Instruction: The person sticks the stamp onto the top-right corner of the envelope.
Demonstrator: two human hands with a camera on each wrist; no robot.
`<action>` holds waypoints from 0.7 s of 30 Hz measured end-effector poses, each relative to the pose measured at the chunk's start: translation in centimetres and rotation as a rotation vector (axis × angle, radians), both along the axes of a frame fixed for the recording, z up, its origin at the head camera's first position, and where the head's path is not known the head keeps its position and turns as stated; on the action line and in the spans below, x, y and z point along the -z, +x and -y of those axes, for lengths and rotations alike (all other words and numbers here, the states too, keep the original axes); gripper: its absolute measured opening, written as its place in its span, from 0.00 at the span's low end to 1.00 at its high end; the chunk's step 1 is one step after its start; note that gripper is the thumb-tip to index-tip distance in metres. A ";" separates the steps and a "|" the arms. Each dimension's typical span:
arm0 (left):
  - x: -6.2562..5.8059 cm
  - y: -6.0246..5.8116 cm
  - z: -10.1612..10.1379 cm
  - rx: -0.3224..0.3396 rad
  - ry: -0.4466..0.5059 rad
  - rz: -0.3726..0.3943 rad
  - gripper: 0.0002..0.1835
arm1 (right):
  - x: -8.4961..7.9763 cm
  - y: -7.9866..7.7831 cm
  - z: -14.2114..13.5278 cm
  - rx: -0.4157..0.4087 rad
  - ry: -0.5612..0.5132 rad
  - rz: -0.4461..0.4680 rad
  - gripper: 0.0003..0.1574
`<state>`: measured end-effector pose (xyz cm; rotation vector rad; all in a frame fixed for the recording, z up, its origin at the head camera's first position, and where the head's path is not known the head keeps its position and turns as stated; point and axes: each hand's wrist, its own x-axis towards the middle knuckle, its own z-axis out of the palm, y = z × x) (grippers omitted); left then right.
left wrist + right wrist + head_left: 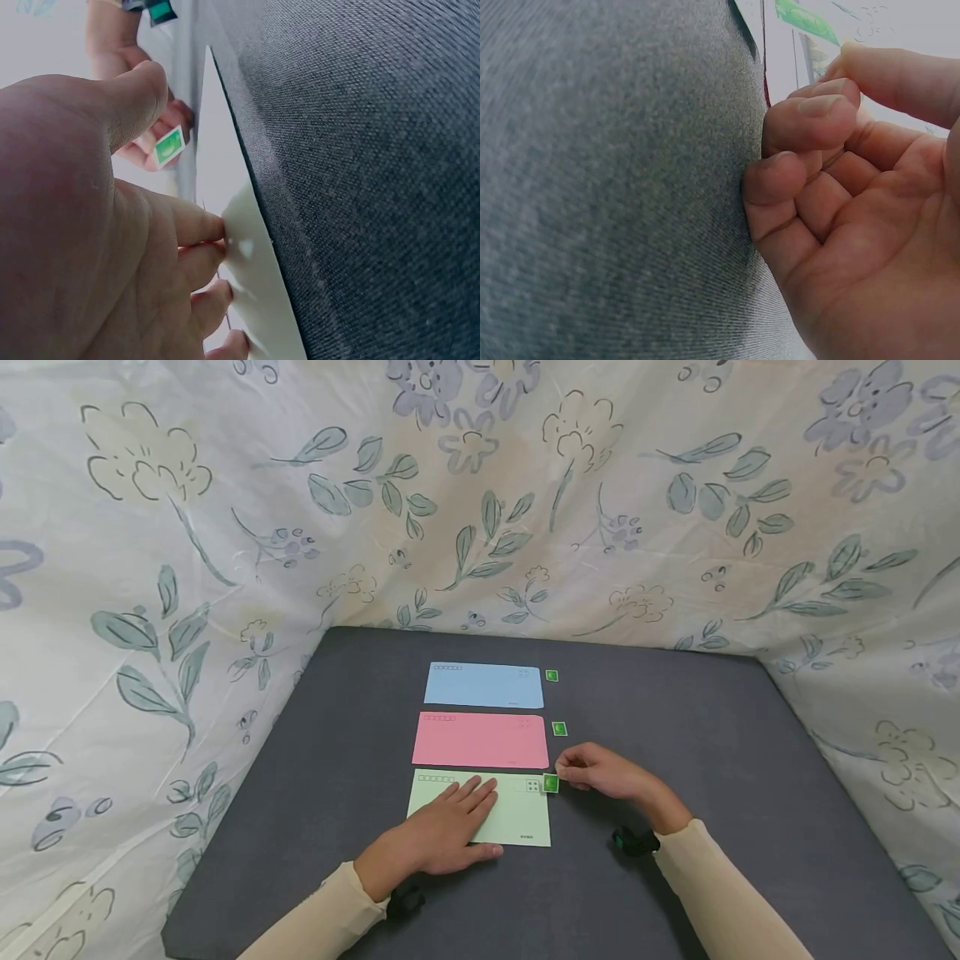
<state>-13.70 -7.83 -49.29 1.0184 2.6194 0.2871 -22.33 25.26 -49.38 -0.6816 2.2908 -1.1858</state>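
Observation:
A pale green envelope (pixel 517 818) lies nearest the person on the dark table. The left hand (pixel 452 828) rests on its left half, fingers outstretched and fingertips on the paper. Between thumb and forefinger the right hand (pixel 600 770) pinches a green stamp (pixel 551 783) by a corner, its other fingers curled. In the head view the stamp overlaps the envelope's right edge, beside the printed box (pixel 533 785). The left wrist view shows this stamp (pixel 169 146) tilted up in the right hand's fingers. The stamp (pixel 808 20) also shows at the fingertips in the right wrist view.
Behind the green envelope lie a pink envelope (pixel 480 740) and a blue envelope (pixel 483 685), in a column. One green stamp (pixel 559 729) lies right of the pink one, another stamp (pixel 552 676) right of the blue one. A flowered cloth (pixel 495 543) surrounds the dark table (pixel 675 718).

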 end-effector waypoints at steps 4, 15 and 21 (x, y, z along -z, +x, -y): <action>-0.1 0.0 0.0 0.002 0.005 0.003 0.46 | -0.1 0.0 0.2 0.002 -0.005 0.008 0.14; -0.1 0.1 0.0 0.005 0.005 0.002 0.46 | 0.1 0.0 0.7 0.012 -0.005 0.020 0.14; 0.1 0.0 0.0 0.007 0.009 -0.004 0.45 | 0.2 -0.2 0.8 0.003 -0.008 0.013 0.15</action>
